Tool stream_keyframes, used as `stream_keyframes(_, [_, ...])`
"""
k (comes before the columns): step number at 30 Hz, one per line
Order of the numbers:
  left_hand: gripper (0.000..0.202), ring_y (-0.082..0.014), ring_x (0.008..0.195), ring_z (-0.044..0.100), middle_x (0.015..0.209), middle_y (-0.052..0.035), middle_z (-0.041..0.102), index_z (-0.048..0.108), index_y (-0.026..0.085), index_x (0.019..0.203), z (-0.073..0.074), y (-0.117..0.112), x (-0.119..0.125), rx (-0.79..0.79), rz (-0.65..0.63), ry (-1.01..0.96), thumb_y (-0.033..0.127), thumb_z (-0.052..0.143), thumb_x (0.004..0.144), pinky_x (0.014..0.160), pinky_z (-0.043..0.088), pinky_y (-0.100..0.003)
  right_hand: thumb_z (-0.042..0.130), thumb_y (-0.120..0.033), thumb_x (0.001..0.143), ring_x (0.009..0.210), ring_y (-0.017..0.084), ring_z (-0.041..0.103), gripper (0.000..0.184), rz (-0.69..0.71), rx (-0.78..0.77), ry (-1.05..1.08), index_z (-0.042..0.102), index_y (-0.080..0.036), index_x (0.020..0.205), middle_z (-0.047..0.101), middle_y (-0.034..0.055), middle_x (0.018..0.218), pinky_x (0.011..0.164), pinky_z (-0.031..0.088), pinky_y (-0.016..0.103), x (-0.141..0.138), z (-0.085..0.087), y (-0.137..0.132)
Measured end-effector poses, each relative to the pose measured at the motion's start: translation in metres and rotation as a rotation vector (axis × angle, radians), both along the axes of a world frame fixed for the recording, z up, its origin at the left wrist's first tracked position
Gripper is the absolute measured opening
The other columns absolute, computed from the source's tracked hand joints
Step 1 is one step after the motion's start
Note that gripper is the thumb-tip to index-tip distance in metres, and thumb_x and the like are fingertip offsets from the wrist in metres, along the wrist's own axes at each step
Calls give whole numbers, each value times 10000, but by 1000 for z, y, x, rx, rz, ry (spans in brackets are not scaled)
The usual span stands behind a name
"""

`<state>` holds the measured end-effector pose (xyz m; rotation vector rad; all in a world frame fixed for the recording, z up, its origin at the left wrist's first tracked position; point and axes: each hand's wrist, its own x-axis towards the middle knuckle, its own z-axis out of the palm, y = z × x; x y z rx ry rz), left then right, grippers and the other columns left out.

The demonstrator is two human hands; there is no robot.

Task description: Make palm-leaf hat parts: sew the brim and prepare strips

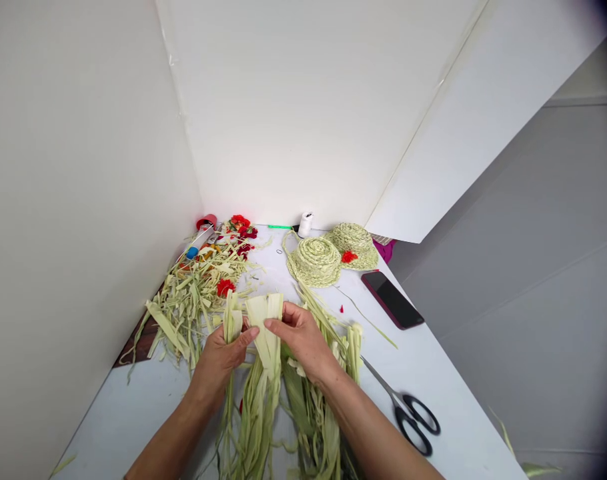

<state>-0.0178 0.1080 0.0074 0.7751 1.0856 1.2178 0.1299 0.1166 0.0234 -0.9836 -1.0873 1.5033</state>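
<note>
Both of my hands are closed on pale green corn husk strips near the middle of the table. My left hand (pixel 227 350) pinches a narrow bundle, with its thumb at the edge of a wide husk piece. That wide corn husk (pixel 264 333) is gripped on its right side between the thumb and fingers of my right hand (pixel 299 337). Long shredded strips (pixel 256 413) hang from it toward me. Under my right forearm lies another bundle of husk strips (pixel 328 427). Two small woven husk hats (pixel 317 260) sit beyond my right hand, the farther one bearing a red flower (pixel 349 257).
Husk scraps (pixel 193 300) and red flowers (pixel 240 222) are heaped at the left wall, by a red cup (pixel 206 221). A white thread spool (pixel 305 225) stands at the back. Black-handled scissors (pixel 413 417) and a phone (pixel 392 300) lie on the right, near the table edge.
</note>
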Motion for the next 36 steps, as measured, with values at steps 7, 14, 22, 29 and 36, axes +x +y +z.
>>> stream_keyframes(7, [315,-41,435,220,472,109,320,587,156,721,-3,0,-4,18,-27,10,382,799,667,428,167,-174,767,-350,672,727,165,604,305,16,-13,-14,705,-171,910,693,4,785,680,454,263,1,6,-1])
stream_keyframes(14, [251,-32,429,245,456,114,320,598,144,729,-4,3,-8,-6,-1,-161,325,772,735,426,258,-138,776,-380,681,622,146,596,292,-84,-65,74,708,-128,811,688,27,704,652,487,279,15,2,7])
stream_keyframes(22, [195,-18,408,435,528,100,492,585,164,727,-1,16,-24,-50,312,-369,151,778,702,400,384,-109,809,-254,671,646,96,617,208,-466,84,297,688,-195,829,698,-25,774,588,512,198,90,42,21])
stream_keyframes(29, [38,-76,562,558,757,-17,650,666,130,818,5,6,-12,-130,88,-298,157,671,793,563,502,-201,830,-303,640,586,101,580,232,-193,-6,45,684,-157,745,679,-10,700,603,480,224,69,37,5])
stream_keyframes(36, [307,-44,474,255,544,92,379,625,148,820,-2,-4,-3,47,-243,-117,346,811,675,447,235,-174,737,-437,719,730,182,605,309,113,57,-92,714,-151,833,672,10,751,761,468,321,9,12,-6])
